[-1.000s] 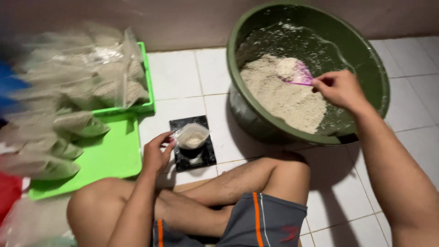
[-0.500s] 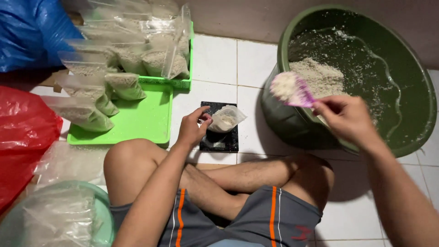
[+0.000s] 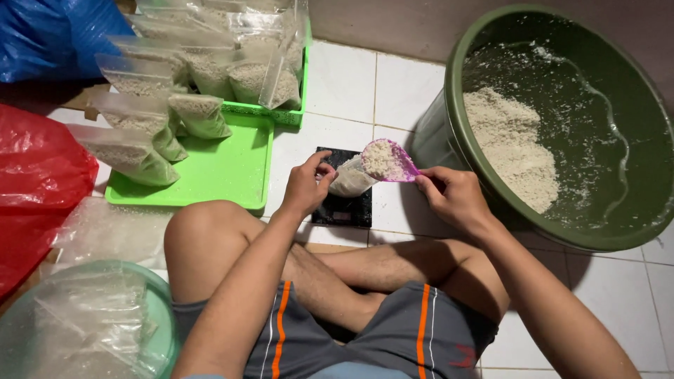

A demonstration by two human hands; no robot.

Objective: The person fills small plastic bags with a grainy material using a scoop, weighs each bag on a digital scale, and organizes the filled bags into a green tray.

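My left hand (image 3: 306, 184) pinches the rim of a small clear plastic bag (image 3: 349, 180) partly filled with pale grain, standing on a black kitchen scale (image 3: 342, 208). My right hand (image 3: 452, 196) holds a pink scoop (image 3: 388, 161) heaped with the same grain, tipped at the bag's mouth. A big green basin (image 3: 460, 140) with a mound of grain (image 3: 509, 144) stands at the right, just beyond my right hand.
A light green tray (image 3: 210, 172) at the left carries several filled clear bags (image 3: 161, 98). A red plastic bag (image 3: 35, 182) and a blue one (image 3: 49, 35) lie far left. A pale green bowl (image 3: 98, 323) with empty bags sits by my left knee. White floor tiles all around.
My right hand has carried the loaded scoop from the basin leftward to the bag's mouth. My left hand stayed on the bag. The view has shifted.
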